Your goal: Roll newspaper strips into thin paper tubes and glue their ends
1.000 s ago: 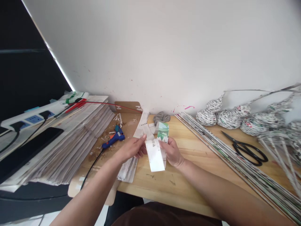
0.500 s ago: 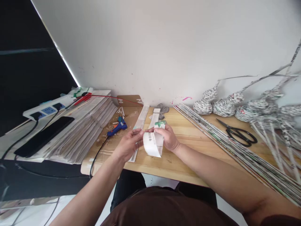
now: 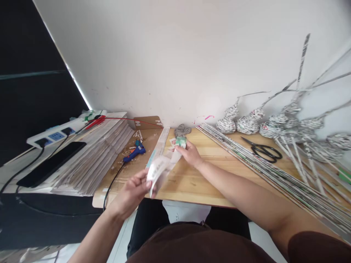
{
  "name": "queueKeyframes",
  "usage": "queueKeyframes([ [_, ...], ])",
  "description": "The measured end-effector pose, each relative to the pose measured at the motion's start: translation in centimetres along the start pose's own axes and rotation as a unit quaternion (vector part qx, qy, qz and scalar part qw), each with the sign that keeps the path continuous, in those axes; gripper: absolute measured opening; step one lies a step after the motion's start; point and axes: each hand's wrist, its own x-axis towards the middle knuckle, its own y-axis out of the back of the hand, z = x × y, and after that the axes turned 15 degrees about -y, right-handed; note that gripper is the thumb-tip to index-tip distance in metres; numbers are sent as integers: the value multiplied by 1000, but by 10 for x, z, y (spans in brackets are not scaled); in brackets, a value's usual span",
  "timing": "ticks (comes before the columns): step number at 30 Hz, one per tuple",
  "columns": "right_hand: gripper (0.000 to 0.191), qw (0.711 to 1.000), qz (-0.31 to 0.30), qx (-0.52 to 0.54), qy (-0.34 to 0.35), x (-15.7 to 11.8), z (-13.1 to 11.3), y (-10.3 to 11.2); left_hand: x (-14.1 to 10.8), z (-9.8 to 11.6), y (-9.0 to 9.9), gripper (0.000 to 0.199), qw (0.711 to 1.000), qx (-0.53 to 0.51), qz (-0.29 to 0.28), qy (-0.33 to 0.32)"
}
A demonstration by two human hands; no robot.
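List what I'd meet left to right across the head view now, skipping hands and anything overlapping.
Black phone → blue glue gun → flat paper strips → grey cloth → black-handled scissors.

Materials and finishes: worktop [image 3: 208, 182], pale wood, smooth with visible grain and a faint sheen. Scissors [image 3: 264, 150], near its right end, dark blades that look like metal and smooth black handles. Glue gun [image 3: 134, 151], smooth blue plastic, on brown, rough, littered cardboard [image 3: 113, 179] along the left edge. Strip [image 3: 161, 168] between the fingers, thin printed paper, blurred. Rods [image 3: 246, 166], rolled printed paper. Bulbs [image 3: 226, 125] by the wall, coarse woven paper. Phone [image 3: 52, 164], smooth and black. Cloth [image 3: 182, 130] at the back edge, matt grey, crumpled.
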Motion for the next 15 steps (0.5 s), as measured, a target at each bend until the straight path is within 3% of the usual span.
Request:
queueKeyframes([
  [2,27,991,-49,88,-90,7,-4,7,-20,-5,4,32,996,63,-38,55],
  [4,25,979,-68,134,-135,10,-10,14,-37,-13,6,25,990,93,-65,88],
  [7,18,979,-38,155,-130,13,-17,23,-56,-22,11,21,981,110,-71,139],
  [10,16,979,-10,163,-125,18,-21,30,-65,-26,21,27,980,138,-57,135],
  [15,18,983,29,150,-99,27,-23,43,-70,-39,42,46,960,229,-86,136],
])
